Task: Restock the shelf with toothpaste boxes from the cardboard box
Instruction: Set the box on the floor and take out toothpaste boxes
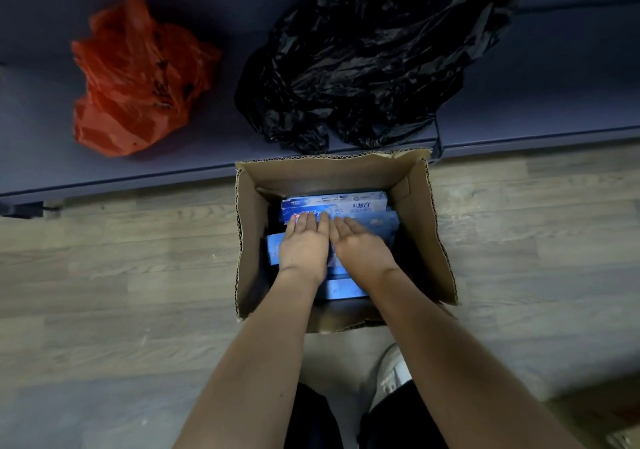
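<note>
Head view: left hand (304,246) and right hand (360,248), grip open, flat on toothpaste boxes (334,203) inside cardboard box (249,241), likely gathering stack; shelf (519,102) at 12 o'clock.

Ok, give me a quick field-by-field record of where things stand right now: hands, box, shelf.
left hand: inside the cardboard box, fingers straight, resting on the toothpaste boxes
right hand: beside the left, fingers straight, on the same pile
cardboard box: open, on the wooden floor, against the shelf edge
toothpaste boxes: several blue ones lying flat inside
shelf: holds a red bag and a black bag; no toothpaste visible on it
</note>
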